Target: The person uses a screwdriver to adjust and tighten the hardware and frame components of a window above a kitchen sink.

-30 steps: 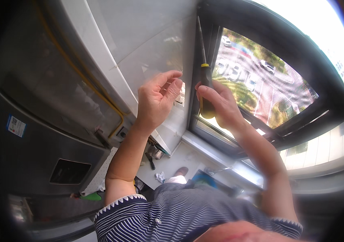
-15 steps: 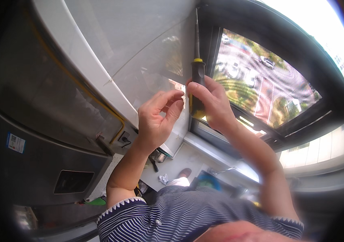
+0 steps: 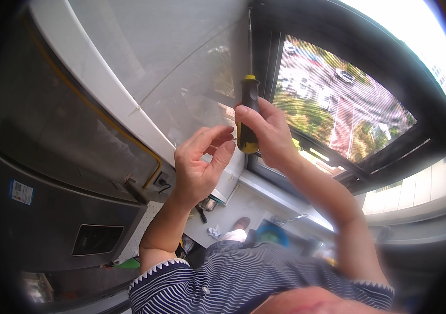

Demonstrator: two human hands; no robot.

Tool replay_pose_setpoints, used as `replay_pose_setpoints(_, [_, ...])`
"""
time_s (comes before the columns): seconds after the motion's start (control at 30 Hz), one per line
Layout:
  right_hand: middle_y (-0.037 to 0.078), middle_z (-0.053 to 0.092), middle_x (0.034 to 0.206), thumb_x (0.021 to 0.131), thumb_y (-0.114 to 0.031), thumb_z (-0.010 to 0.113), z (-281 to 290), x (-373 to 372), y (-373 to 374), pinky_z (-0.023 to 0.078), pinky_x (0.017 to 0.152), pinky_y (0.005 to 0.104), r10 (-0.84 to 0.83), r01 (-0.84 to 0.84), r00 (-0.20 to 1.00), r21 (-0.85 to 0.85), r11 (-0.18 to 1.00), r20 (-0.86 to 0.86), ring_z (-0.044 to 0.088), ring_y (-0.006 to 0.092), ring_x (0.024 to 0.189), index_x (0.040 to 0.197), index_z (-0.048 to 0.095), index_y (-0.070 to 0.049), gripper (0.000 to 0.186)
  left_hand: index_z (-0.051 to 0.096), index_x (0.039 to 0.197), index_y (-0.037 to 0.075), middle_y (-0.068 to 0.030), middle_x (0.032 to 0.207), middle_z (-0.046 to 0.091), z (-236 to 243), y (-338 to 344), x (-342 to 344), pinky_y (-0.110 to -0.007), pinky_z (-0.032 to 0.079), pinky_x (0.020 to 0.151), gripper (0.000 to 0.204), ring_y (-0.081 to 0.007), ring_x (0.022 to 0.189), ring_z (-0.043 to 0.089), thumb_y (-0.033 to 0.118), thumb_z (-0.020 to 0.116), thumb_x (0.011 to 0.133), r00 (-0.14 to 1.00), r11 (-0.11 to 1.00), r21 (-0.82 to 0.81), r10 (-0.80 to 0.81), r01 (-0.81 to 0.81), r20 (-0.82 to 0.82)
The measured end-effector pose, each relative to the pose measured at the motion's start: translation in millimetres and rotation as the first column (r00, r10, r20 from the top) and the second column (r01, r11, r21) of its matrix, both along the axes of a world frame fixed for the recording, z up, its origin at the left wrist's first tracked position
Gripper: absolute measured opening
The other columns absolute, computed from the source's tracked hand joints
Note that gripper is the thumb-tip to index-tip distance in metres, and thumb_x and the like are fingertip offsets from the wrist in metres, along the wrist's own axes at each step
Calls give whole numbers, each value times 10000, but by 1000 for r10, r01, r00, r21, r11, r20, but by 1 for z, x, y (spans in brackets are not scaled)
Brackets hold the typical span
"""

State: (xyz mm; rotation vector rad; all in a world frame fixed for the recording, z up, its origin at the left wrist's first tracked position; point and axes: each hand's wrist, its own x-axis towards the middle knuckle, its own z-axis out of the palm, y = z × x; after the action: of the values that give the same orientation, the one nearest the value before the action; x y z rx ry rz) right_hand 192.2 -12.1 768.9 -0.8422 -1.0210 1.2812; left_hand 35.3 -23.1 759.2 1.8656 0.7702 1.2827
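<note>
My right hand (image 3: 267, 128) is wrapped round the black and yellow handle of a long screwdriver (image 3: 247, 118). The screwdriver points upward, its thin shaft reaching the top corner of the dark window frame (image 3: 271, 57). Whether the tip sits in a screw is too blurred to tell. Just left of the handle, my left hand (image 3: 199, 162) is raised with bent fingers, the thumb apart from the fingertips. I make out nothing between them, and it does not grip the screwdriver.
An opened window sash with a mesh screen (image 3: 338, 104) is at the right, cars and greenery below outside. A glossy grey panel (image 3: 176, 68) rises at the left, above a dark fridge (image 3: 50, 209). Below are a white counter (image 3: 225, 214), a faucet (image 3: 291, 219) and a blue basin (image 3: 272, 234).
The screwdriver and my right hand have shifted slightly left. My left thumb and fingertips have spread a little farther apart, and that hand has moved slightly down and left.
</note>
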Motion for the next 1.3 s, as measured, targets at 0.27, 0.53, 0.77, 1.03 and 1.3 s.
replay_pose_setpoints(0.27, [84,620,764,839,-278,640,14,-19,-3,509,604,230,8,-7,999,21,1000,-43,601,103,689,851,525,6,307,522,1166,-13,-76,978,579,25,-6,4,-216,482,598,604,-137,790,591,234,784,680,988,979,176,117,-99,-97])
replay_pose_setpoints(0.53, [78,603,768,801,-359,673,26,-18,4,502,576,234,87,-86,996,54,995,-7,582,97,686,872,536,39,427,560,1123,-6,-55,805,565,40,6,-1,-237,477,551,593,-130,613,556,200,809,625,959,926,348,219,-146,-182])
replay_pose_setpoints(0.77, [93,600,768,838,-316,629,44,-6,-2,500,550,273,149,-162,954,31,986,258,596,136,661,895,554,60,388,558,1103,-66,-78,804,556,54,8,-16,-226,465,577,410,-116,662,554,91,681,745,985,955,261,161,-139,-65])
replay_pose_setpoints(1.03, [1,599,864,741,-127,638,69,9,26,423,727,324,-902,-269,115,887,375,416,515,184,953,975,606,-140,236,490,1185,-87,-64,907,570,59,3,-15,-195,424,586,419,-71,692,509,136,571,840,992,996,9,83,-85,91])
replay_pose_setpoints(1.3, [-23,589,812,737,-165,645,86,7,43,374,744,330,-911,-480,-5,798,364,413,510,163,858,861,641,-161,124,505,1184,-61,-57,915,575,64,-2,-17,-203,410,536,395,-81,641,513,153,555,856,986,990,12,141,-143,89])
